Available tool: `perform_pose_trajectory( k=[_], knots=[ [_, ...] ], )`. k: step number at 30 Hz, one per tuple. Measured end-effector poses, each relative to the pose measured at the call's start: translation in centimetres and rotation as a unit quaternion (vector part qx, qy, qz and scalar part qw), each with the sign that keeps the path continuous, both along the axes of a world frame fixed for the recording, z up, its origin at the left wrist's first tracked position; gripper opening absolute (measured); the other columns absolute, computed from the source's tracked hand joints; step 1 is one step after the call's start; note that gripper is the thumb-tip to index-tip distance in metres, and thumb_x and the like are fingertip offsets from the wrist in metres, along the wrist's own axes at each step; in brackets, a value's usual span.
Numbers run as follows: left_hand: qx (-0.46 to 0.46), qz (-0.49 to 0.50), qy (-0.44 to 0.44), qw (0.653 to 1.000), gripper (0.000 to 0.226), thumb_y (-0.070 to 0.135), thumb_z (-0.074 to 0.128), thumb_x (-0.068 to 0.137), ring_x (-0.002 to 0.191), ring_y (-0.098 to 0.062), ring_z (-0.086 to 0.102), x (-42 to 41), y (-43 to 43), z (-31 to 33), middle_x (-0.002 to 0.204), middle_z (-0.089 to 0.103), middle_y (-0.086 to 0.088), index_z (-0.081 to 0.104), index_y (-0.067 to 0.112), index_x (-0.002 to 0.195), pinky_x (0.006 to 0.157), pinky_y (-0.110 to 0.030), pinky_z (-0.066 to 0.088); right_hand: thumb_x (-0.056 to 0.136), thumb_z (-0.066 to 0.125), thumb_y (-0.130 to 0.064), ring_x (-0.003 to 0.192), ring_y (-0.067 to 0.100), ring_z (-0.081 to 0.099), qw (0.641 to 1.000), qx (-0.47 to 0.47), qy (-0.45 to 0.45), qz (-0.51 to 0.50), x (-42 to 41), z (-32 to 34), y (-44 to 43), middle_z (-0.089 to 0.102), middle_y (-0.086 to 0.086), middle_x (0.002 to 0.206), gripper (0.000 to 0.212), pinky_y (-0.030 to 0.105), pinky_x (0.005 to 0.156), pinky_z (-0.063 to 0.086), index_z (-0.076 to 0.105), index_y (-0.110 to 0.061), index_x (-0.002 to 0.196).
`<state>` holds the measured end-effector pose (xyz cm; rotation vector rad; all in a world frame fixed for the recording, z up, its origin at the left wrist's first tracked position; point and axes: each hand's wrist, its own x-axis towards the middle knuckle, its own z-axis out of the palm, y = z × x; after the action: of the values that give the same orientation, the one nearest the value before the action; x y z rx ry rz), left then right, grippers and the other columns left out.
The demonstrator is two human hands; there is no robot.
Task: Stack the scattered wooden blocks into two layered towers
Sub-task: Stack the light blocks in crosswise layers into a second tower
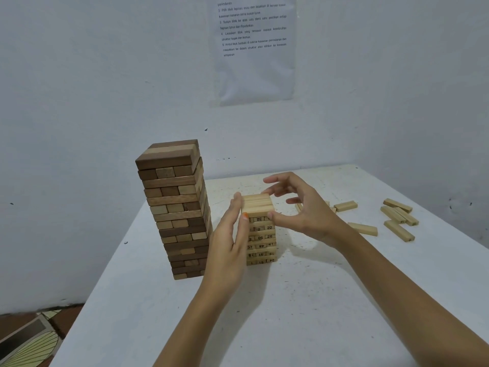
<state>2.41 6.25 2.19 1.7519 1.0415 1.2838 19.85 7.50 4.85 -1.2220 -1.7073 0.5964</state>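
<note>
A tall tower of dark and light brown blocks (177,207) stands at the table's left edge. Right of it is a shorter tower of pale numbered blocks (260,231). My left hand (230,239) lies flat against that short tower's left side, fingers straight, thumb by the top layer (257,203). My right hand (301,207) curls around the top layer from the right, thumb pressing the front right corner, fingers spread above the back edge. Several loose pale blocks (398,219) lie scattered at the right, with one (363,229) just beyond my right wrist.
The white table (304,313) sits in a corner of white walls. A printed sheet (254,46) hangs on the back wall. Tiled floor (29,337) shows at the lower left, past the table's left edge.
</note>
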Motion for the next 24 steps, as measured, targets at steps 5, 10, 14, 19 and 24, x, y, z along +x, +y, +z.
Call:
perform_pose_trajectory(
  k=[5, 10, 14, 19, 24],
  knots=[
    [-0.002, -0.004, 0.005, 1.000, 0.047, 0.025, 0.035, 0.101, 0.138, 0.003, 0.028, 0.0, 0.0, 0.0, 0.151, 0.034, 0.013, 0.029, 0.026, 0.147, 0.105, -0.004, 0.024, 0.067, 0.072, -0.029, 0.110, 0.005, 0.054, 1.000, -0.010, 0.009, 0.002, 0.0, 0.0, -0.1, 0.066, -0.014, 0.109, 0.053, 0.029, 0.094, 0.042, 0.055, -0.036, 0.117],
    [0.003, -0.005, 0.010, 1.000, 0.054, 0.037, 0.034, 0.098, 0.140, 0.004, 0.023, 0.0, -0.2, 0.0, 0.153, 0.030, 0.013, 0.023, 0.029, 0.149, 0.113, -0.014, 0.023, 0.072, 0.067, -0.033, 0.114, 0.004, 0.052, 0.999, -0.034, 0.012, 0.020, 0.1, 0.3, -0.4, 0.061, -0.016, 0.119, 0.054, 0.027, 0.096, 0.042, 0.053, -0.035, 0.124],
    [-0.001, 0.004, -0.005, 1.000, 0.051, 0.033, 0.031, 0.101, 0.137, 0.010, 0.022, -0.1, -0.5, 0.0, 0.153, 0.027, 0.017, 0.021, 0.027, 0.150, 0.111, -0.008, 0.019, 0.078, 0.051, -0.028, 0.110, 0.001, 0.054, 0.993, -0.066, 0.097, -0.006, 0.2, 1.0, -1.2, 0.058, -0.013, 0.126, 0.053, 0.030, 0.104, 0.040, 0.053, -0.030, 0.131],
    [-0.015, -0.008, -0.008, 1.000, 0.054, 0.036, 0.031, 0.099, 0.137, 0.013, 0.018, 0.0, -0.6, -0.1, 0.153, 0.022, 0.019, 0.019, 0.024, 0.151, 0.102, 0.003, 0.017, 0.099, 0.042, -0.019, 0.132, 0.001, 0.040, 0.989, -0.094, 0.105, -0.042, -1.5, -0.6, -2.9, 0.041, -0.017, 0.147, 0.054, 0.031, 0.113, 0.028, 0.030, -0.033, 0.150],
    [-0.033, -0.021, -0.006, 0.999, 0.059, 0.041, 0.031, 0.096, 0.139, 0.009, 0.016, 0.0, -0.3, -0.2, 0.155, 0.019, 0.018, 0.015, 0.026, 0.151, 0.106, -0.002, 0.018, 0.104, 0.036, -0.030, 0.125, -0.024, 0.012, 0.991, -0.111, 0.076, -0.012, -2.6, -2.5, -3.0, 0.020, -0.025, 0.154, 0.055, 0.005, 0.098, 0.015, 0.014, -0.036, 0.154]
  ],
)
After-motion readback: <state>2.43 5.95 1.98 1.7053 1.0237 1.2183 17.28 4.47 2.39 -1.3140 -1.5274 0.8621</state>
